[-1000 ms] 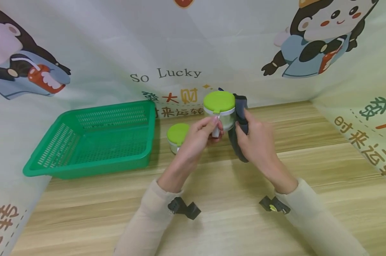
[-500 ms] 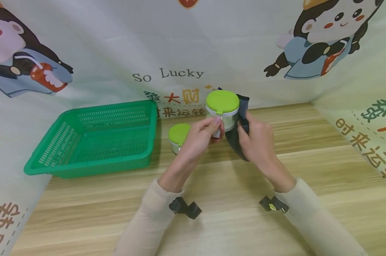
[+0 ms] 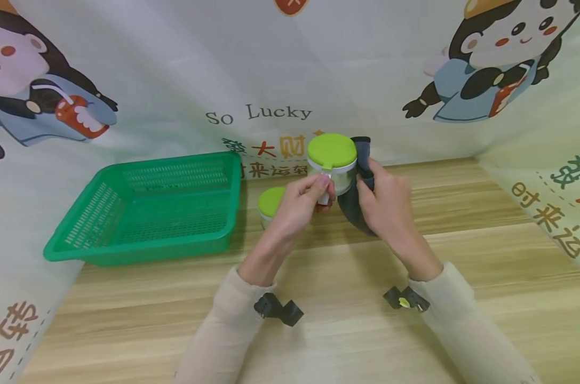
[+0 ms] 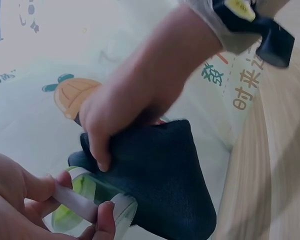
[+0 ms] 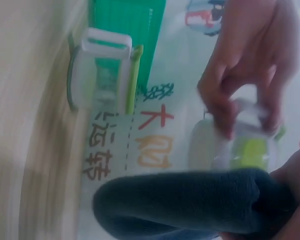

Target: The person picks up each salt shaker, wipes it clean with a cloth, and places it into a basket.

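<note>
A clear jar (image 3: 343, 182) with a bright green lid (image 3: 332, 150) is held up off the table, lid upward. My left hand (image 3: 300, 205) pinches its white handle (image 4: 76, 202) between thumb and fingers. At the jar's right side, my right hand (image 3: 388, 200) grips a dark blue-grey cloth (image 3: 353, 212), which lies against the jar wall and hangs below. In the left wrist view the cloth (image 4: 162, 175) hides part of the jar. A second green-lidded jar (image 3: 270, 201) stands on the table behind my left forearm; its white handle (image 5: 107, 37) shows in the right wrist view.
A green plastic basket (image 3: 162, 242) with slotted sides sits on the wooden table (image 3: 318, 314) at the left. Behind the table hangs a white printed sheet (image 3: 347, 64), with another side of it at the right.
The jar and cloth have shifted slightly left against the backdrop. A blue tip of cloth seen above the lid earlier is now out of sight. Both hands keep their holds.
</note>
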The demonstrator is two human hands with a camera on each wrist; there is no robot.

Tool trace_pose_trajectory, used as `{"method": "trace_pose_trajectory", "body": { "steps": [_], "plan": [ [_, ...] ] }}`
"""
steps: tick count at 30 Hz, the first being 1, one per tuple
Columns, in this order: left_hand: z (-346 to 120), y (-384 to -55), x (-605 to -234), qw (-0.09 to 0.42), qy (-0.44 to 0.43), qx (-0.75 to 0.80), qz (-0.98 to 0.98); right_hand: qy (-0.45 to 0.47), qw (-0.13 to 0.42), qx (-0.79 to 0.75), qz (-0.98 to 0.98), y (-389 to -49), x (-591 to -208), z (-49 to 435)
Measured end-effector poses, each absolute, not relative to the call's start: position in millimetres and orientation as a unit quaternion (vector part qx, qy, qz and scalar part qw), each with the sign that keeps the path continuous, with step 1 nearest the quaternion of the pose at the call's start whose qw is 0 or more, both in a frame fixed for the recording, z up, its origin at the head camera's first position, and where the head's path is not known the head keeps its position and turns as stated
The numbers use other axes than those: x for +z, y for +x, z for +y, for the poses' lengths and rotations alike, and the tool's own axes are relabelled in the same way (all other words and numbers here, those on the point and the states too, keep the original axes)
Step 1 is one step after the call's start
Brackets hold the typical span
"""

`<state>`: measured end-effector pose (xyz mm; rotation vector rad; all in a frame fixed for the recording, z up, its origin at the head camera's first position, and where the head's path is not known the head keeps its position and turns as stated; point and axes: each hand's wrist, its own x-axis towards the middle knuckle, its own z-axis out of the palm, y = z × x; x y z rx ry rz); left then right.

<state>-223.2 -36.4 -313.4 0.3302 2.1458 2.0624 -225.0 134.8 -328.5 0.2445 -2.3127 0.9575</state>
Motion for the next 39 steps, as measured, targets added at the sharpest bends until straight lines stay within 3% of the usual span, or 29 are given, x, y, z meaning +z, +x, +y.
{"method": "trace_pose_trajectory", "body": {
  "steps": [6, 14, 21, 31, 39],
  "plan": [
    [-38, -227, -318, 0.075, 0.108, 0.69, 0.712, 0.109, 0.293, 0.353, -0.882, -217, -324, 132],
    [-40, -227, -315, 0.097, 0.141, 0.684, 0.71, 0.1, 0.307, 0.385, -0.865, -235, -321, 148],
    [-38, -226, -314, 0.079, 0.135, 0.683, 0.713, 0.114, 0.279, 0.37, -0.879, -228, -312, 153],
    [-38, -224, -314, 0.085, 0.149, 0.69, 0.704, 0.1, 0.282, 0.401, -0.866, -234, -313, 159],
    [-34, -228, -318, 0.05, 0.13, 0.701, 0.7, 0.133, 0.267, 0.39, -0.871, -229, -309, 156]
  ]
}}
